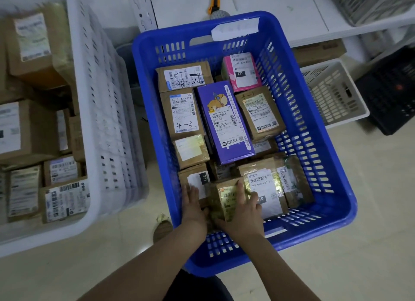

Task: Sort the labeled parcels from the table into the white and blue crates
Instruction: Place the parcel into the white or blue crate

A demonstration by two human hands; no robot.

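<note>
An orange and black knife [213, 2] is lying at the very top of the view. A white metal post [140, 8] with holes in it is standing up to the left of the knife. A pale basket [321, 65] with slots is sitting on the light floor [336, 255] at the right. A black crate [390, 92] is sitting just beside the basket. A brown cardboard box [318, 51] is resting behind the basket, under a white shelf [359, 29]. A small shiny yellow scrap [162, 217] is lying on the floor.

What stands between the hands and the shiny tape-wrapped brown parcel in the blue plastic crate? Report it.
Nothing visible. The right hand lies on the shiny tape-wrapped brown parcel, the left hand against its left edge; it sits inside the blue plastic crate among other parcels.
</note>
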